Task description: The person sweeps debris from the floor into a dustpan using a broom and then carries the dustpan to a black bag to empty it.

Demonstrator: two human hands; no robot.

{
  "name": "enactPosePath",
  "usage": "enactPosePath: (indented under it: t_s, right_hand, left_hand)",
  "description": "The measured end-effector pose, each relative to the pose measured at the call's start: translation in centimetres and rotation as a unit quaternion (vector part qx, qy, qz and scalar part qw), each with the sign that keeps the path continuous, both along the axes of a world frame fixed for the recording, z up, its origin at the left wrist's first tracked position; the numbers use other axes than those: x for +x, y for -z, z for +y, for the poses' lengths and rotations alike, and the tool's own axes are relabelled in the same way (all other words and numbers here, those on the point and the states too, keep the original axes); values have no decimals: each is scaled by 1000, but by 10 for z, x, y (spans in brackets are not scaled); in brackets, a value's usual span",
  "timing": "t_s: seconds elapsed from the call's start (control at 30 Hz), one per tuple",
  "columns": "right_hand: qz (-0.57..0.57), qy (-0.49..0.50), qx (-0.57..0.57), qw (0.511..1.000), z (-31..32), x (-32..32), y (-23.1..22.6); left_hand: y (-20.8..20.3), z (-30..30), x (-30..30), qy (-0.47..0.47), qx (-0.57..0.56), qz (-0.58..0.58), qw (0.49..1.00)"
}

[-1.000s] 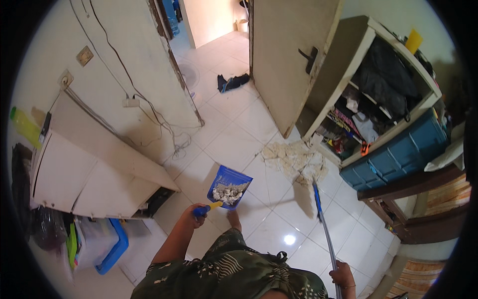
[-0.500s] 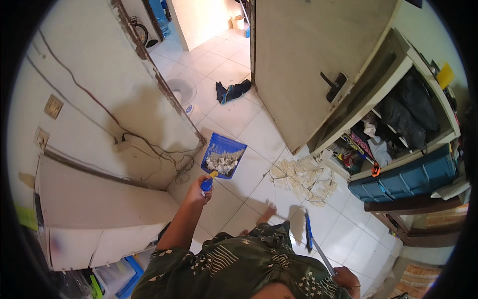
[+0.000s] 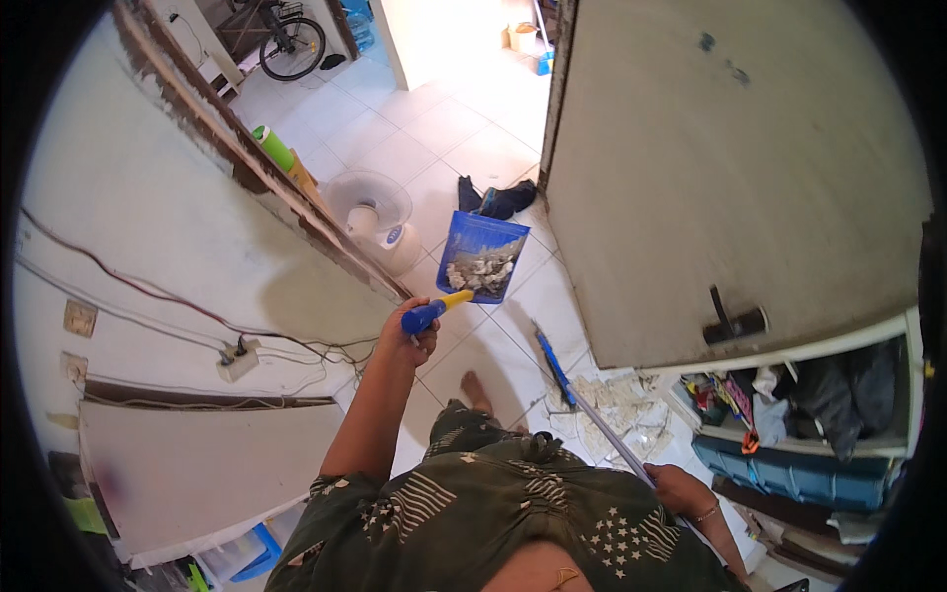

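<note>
My left hand (image 3: 412, 329) is closed round the blue and yellow handle of a blue dustpan (image 3: 456, 237). In the pan lies a heap of pale debris (image 3: 483, 270), greyish-white and crumbly. Held out ahead of me, the dustpan hangs over the tiles by the doorway. On the right, my right hand (image 3: 679, 489) grips the grey pole of a broom (image 3: 554, 365), whose blue head with dark bristles points forward and left. The broom head is beside a patch of broken floor tiles (image 3: 631, 419). Whether its bristles touch the floor I cannot tell.
An open door (image 3: 730, 187) stands to the right, with a cluttered shelf (image 3: 819, 395) below it. A white fan (image 3: 380, 222) and a dark cloth (image 3: 498, 200) are on the floor ahead. Cables (image 3: 286, 347) run along the left wall. A bicycle (image 3: 291, 44) stands farther off.
The view has advanced toward the doorway. The dustpan has moved forward, near the dark cloth. My right hand and the broom have swung forward and left, with more of the pole in sight.
</note>
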State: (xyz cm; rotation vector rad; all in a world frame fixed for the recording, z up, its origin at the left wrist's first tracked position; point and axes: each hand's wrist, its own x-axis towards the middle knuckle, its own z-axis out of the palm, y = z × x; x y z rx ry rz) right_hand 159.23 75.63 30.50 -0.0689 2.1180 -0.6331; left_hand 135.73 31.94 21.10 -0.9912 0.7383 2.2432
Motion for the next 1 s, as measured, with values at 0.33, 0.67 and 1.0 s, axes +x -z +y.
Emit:
enactPosePath:
  t_s: [0.33,0.67,1.0]
  right_hand:
    - [-43,96,-36,994,-11,-131,44]
    - [-43,100,-86,990,-93,-361,87]
    - [-40,62,-118,990,-138,-578,58]
  left_hand:
    - [2,-1,-212,2,-43,-44,998]
    - [37,-33,-400,-39,20,-59,997]
    - [44,-74,-538,-64,-25,-53,996]
